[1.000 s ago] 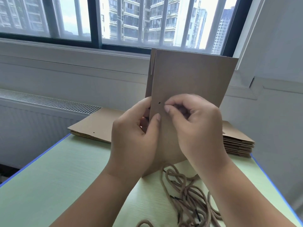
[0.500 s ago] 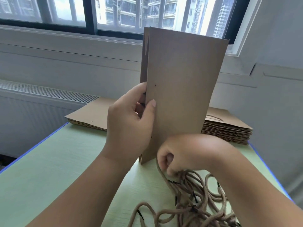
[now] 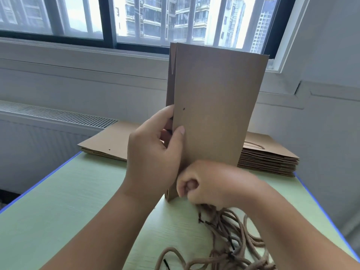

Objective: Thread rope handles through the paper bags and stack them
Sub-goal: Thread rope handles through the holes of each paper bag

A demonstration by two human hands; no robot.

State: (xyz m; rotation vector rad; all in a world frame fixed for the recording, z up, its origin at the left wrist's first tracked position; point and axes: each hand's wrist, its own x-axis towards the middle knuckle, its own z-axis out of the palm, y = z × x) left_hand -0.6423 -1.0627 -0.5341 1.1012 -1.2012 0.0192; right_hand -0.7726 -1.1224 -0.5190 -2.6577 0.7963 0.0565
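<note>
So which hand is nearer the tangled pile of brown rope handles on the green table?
Right. The right hand is curled over the pile of brown rope handles; the left hand is higher, gripping the upright brown paper bag.

Plain kraft brown over the upright paper bag [image 3: 218, 94], dotted by one small black hole. Same flat brown on the stack of bags [image 3: 272, 158]. Darker twisted brown for the rope handles [image 3: 233, 236], tipped in black. Pale green with faint grain on the counter [image 3: 58, 211], edged in blue. Black around the window frame [image 3: 108, 20].
</note>
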